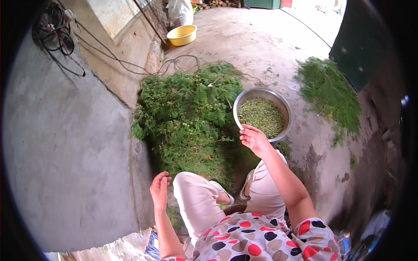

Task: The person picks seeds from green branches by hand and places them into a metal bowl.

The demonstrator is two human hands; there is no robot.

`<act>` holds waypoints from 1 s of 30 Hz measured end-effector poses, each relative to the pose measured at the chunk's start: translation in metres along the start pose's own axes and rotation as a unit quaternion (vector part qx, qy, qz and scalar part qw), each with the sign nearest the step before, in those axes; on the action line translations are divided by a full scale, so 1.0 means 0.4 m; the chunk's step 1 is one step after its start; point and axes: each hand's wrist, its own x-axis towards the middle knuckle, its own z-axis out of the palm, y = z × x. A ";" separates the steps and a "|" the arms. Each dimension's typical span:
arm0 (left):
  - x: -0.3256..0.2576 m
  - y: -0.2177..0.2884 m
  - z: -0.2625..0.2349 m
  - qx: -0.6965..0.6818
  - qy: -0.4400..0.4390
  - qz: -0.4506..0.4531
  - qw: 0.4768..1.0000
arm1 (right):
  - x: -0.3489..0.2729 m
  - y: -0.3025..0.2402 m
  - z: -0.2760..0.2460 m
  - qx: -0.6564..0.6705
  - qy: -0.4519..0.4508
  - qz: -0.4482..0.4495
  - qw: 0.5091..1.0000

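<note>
My right hand (pixel 254 138) hovers by the near-left rim of a round metal basin (pixel 284 104), its fingers loosely apart with nothing visible in them. Many small round green fruits (pixel 261 115) lie in the basin. Off to the left of my knee, my left hand (pixel 160 188) is raised beside the heap with fingers half bent and apart; I see nothing in it. A large heap of cut green feathery branches (pixel 187 117) spreads on the ground in front of me, with small round fruits among the leaves.
Another pile of green branches (pixel 328 93) lies to the right, near a dark green panel (pixel 363 48). Farther off stand a yellow basin (pixel 182 35) and a white sack (pixel 180 13). A black cable (pixel 130 67) runs along the concrete wall (pixel 74 152) at left.
</note>
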 end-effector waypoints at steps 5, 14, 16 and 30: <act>0.129 -0.234 -0.050 -0.058 0.045 -0.137 0.988 | 0.061 0.031 0.089 0.014 -0.011 0.004 1.000; 0.332 -0.513 0.125 -0.036 -0.089 -0.339 0.936 | 0.139 0.126 0.082 0.060 0.042 0.055 0.996; 0.387 -0.587 0.184 -0.094 -0.109 -0.366 0.919 | 0.136 0.120 0.104 0.044 0.031 0.057 0.997; 0.573 -0.760 0.460 -0.251 0.016 -0.409 0.877 | 0.127 0.096 0.143 0.025 0.035 0.125 0.991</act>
